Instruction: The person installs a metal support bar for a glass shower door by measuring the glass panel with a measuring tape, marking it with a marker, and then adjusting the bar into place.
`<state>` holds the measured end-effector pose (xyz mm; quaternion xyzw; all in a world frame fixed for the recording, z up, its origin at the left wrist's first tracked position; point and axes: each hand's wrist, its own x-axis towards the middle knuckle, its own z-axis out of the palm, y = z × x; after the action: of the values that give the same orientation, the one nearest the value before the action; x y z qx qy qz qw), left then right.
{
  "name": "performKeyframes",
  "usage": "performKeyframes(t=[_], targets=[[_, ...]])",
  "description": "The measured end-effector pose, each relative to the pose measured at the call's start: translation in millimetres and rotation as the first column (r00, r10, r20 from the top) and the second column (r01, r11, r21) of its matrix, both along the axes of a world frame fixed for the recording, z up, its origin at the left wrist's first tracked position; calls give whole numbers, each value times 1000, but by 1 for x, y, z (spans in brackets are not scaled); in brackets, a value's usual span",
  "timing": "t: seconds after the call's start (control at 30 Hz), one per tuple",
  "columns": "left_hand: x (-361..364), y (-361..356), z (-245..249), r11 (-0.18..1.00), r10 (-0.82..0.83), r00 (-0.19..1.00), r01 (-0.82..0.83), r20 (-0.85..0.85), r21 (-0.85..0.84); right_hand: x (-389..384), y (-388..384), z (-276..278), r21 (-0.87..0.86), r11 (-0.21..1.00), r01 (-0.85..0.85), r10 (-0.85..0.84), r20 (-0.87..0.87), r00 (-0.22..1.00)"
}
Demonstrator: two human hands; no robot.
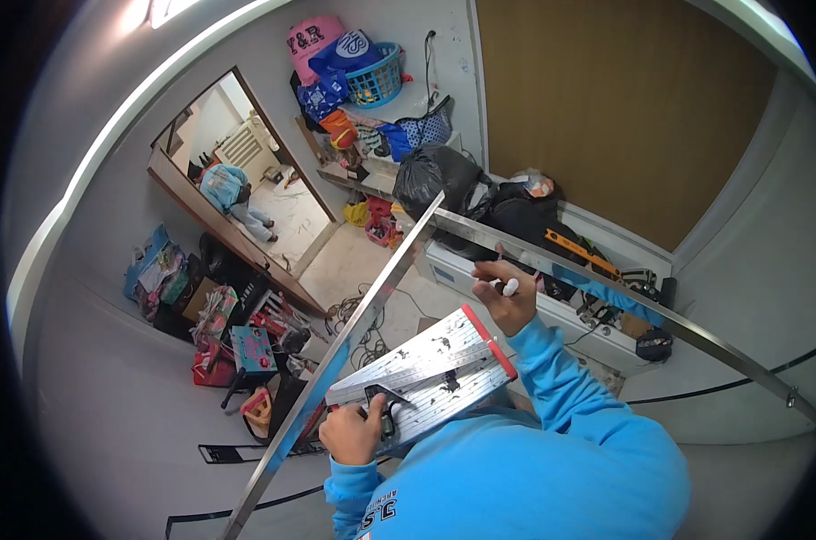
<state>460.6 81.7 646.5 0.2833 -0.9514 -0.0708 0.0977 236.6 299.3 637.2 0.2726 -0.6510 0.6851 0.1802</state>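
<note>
My left hand (352, 434) is closed on a dark tool (387, 416) with a thin metal part, at the lower left end of a paint-spotted aluminium platform (444, 360) with red end caps. My right hand (507, 292) holds a white marker-like object (510, 287) between curled fingers, just above the platform's upper right end. In front of both hands, two long metal bars (354, 337) meet in a corner. One runs down to the lower left, the other toward the right, passing close above my right hand.
A mirror (268, 180) leans at the left, reflecting a person. Bags and boxes (250, 349) lie beneath it. Black garbage bags (435, 180) and an orange level (583, 253) rest on the white cabinet behind the bars. Cables (358, 328) lie on the floor.
</note>
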Motion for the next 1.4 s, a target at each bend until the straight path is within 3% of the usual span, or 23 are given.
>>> performKeyframes(t=[0.07, 0.13, 0.17, 0.27, 0.3, 0.33, 0.4, 0.43, 0.5, 0.6, 0.63, 0.7, 0.8, 0.83, 0.93, 0.97, 1.03, 1.13, 1.23, 1.4], targets=[[-10, 5, 13, 996, -44, 999, 45, -17, 76, -6, -11, -5, -46, 999, 27, -25, 39, 999], [-28, 10, 20, 904, -109, 927, 243, -359, 352, -13, -16, -13, -45, 998, 51, -38, 246, 968], [-43, 12, 20, 845, -115, 891, 321, -440, 428, -12, -34, 6, -437, 899, -7, 85, 159, 984], [-99, 19, 26, 556, -78, 837, 488, -542, 673, -21, -49, 25, -507, 862, -15, 53, 61, 997], [-119, 22, 26, 470, -103, 803, 559, -587, 683, -27, -45, 24, -392, 920, -10, 27, 40, 999], [-139, 24, 28, 378, -125, 763, 628, -635, 680, -31, -46, 26, -397, 918, -6, 23, 38, 999], [-178, 32, 39, 199, -110, 651, 755, -751, 625, -38, -47, 32, -318, 946, 71, -141, -202, 969], [-192, 36, 43, 192, -118, 646, 760, -754, 621, -37, -49, 36, -325, 940, 108, -182, -207, 961], [-213, 42, 53, 193, -67, 493, 859, -867, 473, -33, -49, 38, -334, 935, 114, -185, -187, 965], [-227, 47, 59, 356, -148, 370, 885, -917, 300, -28, -47, 43, -341, 932, 123, -173, -119, 978], [-227, 46, 58, 351, -147, 373, 886, -916, 304, -29, -47, 42, -347, 927, 144, -181, -75, 981], [-219, 41, 59, 545, -282, 400, 815, -872, 197, -28, -47, 40, -344, 917, 201, -218, -10, 976], [-215, 43, 64, 546, -268, 428, 806, -863, 230, -29, -49, 43, -387, 893, 227, -234, 32, 972], [-210, 40, 64, 484, -282, 497, 812, -821, 326, -31, -48, 39, -381, 896, 228, -225, 52, 973], [-211, 39, 61, 450, -266, 498, 822, -826, 350, -32, -48, 40, -378, 898, 223, -225, 39, 974], [-214, 39, 61, 449, -264, 495, 823, -828, 349, -33, -48, 40, -376, 899, 222, -226, 35, 974], [-217, 39, 60, 518, -301, 382, 835, -874, 186, -34, -49, 41, -394, 890, 229, -234, 37, 972], [-219, 39, 60, 538, -316, 354, 831, -880, 141, -31, -50, 45, -418, 881, 221, -214, 66, 975], [-211, 39, 67, 529, -318, 434, 819, -843, 222, -33, -50, 40, -427, 872, 241, -213, 114, 970], [-215, 40, 66, 515, -313, 371, 840, -874, 172, -33, -50, 45, -443, 862, 245, -205, 137, 969]])
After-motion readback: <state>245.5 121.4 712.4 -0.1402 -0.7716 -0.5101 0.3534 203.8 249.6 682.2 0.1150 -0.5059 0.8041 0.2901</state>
